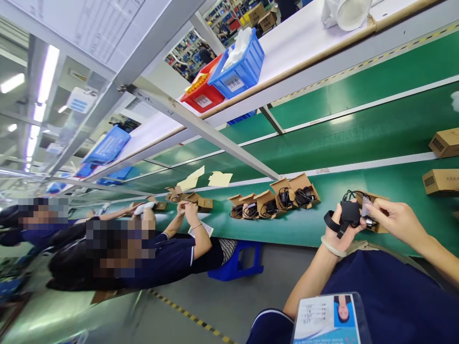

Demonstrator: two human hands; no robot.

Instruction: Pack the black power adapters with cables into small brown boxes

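My left hand (339, 230) is closed around a black square device (350, 212) that looks like a power adapter. A black strap (332, 223) loops out beside its fingers. My right hand (398, 220) pinches a small translucent plastic piece (366, 207) against the device's right side. Its exact kind cannot be made out. Just behind both hands stands an open cardboard box (382, 225), partly hidden, with black cable (353, 193) showing at its left.
Several open boxes (269, 206) holding black cables line the green bench to the left. Closed boxes (441, 181) stand at right. Co-workers (161, 263) sit along the bench. Blue (247, 62) and red bins (204, 93) rest on the shelf above. A metal post (229, 143) slants across.
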